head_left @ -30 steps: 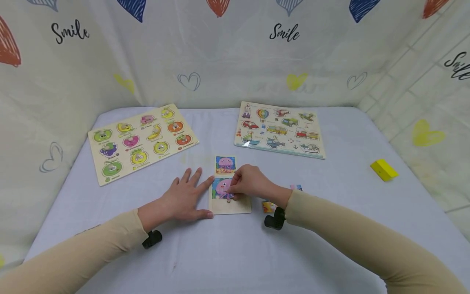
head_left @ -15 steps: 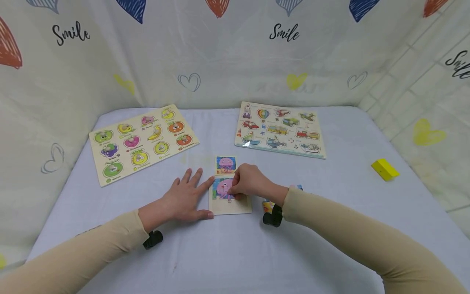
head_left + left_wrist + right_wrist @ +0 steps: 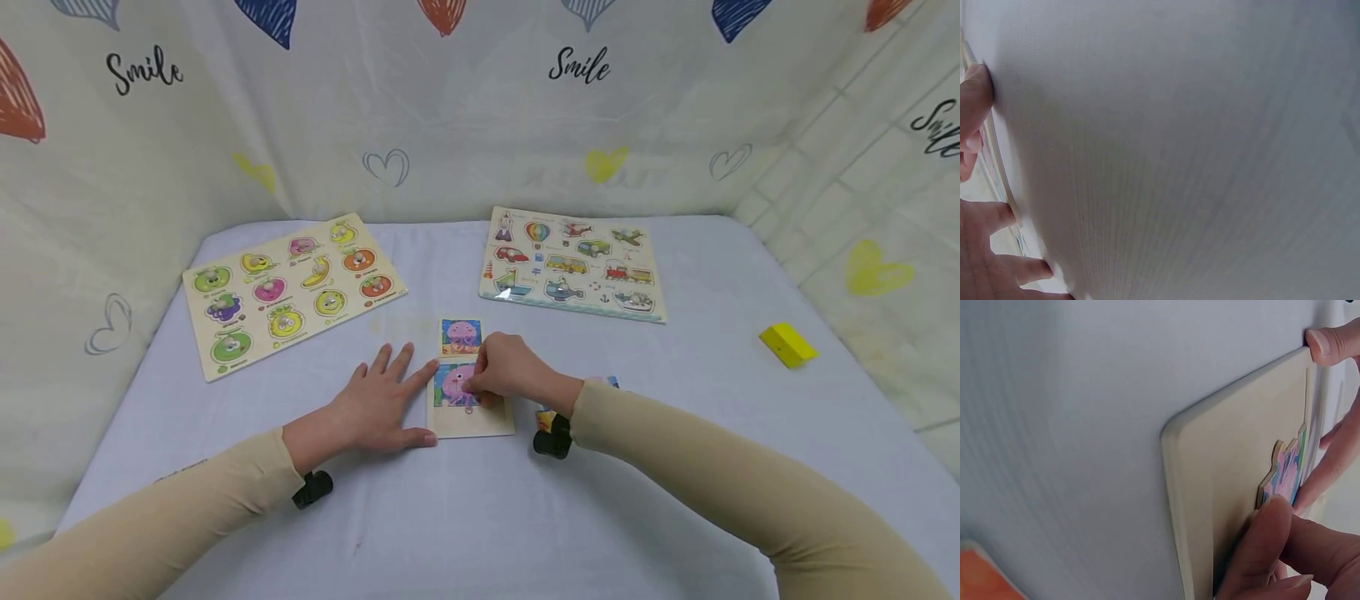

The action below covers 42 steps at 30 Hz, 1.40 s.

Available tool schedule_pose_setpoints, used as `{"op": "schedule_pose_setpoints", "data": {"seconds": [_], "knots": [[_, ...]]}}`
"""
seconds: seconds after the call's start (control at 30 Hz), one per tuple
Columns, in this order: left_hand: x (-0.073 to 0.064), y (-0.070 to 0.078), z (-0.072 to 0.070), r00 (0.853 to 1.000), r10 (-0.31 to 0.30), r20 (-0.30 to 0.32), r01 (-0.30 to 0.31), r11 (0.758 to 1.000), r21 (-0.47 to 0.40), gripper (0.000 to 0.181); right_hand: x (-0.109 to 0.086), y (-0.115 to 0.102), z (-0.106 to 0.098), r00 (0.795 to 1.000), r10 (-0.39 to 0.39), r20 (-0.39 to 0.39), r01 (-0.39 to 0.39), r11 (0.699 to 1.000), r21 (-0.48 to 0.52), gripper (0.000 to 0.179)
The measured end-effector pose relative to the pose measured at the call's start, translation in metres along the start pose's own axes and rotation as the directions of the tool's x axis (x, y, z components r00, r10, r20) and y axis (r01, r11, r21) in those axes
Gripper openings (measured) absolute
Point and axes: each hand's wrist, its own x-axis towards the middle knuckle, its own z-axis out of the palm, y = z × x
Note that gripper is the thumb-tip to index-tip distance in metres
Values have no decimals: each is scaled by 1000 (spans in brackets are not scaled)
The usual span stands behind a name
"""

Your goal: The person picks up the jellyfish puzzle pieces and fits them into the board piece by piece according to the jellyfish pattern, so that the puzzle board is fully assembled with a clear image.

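The left arm (image 3: 180, 504) and right arm (image 3: 697, 471), in long beige fabric sleeves (image 3: 255, 471), slant inward. The bare left hand (image 3: 375, 408) lies palm down, fingers spread wide; the bare right hand (image 3: 513, 367) curls its fingers toward the thumb, pinching.

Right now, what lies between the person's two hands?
In the head view, a wooden puzzle board bearing jellyfish pieces lies between the left hand, at its edge, and the right hand, partly over it.

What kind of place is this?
Maybe a play corner: a small rectangular wooden jellyfish puzzle, a pale wooden fruit-picture board and a white backdrop printed with "Smile" suggest it.
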Motion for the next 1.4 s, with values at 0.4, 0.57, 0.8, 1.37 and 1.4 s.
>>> {"op": "schedule_pose_setpoints", "data": {"seconds": [0.4, 0.57, 0.8, 1.37, 1.4], "knots": [[-1, 0, 0, 1000, 2, -5, -2, 1000, -7, 100, 0, -1, 2, 1000, -2, -7, 2, 1000, -25, 24], [-2, 0, 0, 1000, -5, -3, 5, 1000, 0, 100, 1, -3, 3, 1000, -26, -16, 25, 998, -65, 23], [-1, 1, 1, 1000, -3, -7, 3, 1000, 3, 100, -3, 1, 1, 998, -67, 9, 68, 997, -32, 21], [-2, 2, 0, 1000, 4, -13, -4, 1000, -16, 100, -35, 61, -42, 958, -283, -46, 286, 954, 86, 12], [-2, 2, 1, 1000, 5, -13, -5, 1000, -16, 100, -37, 67, -44, 959, -279, -58, 283, 955, 87, 14]]}}
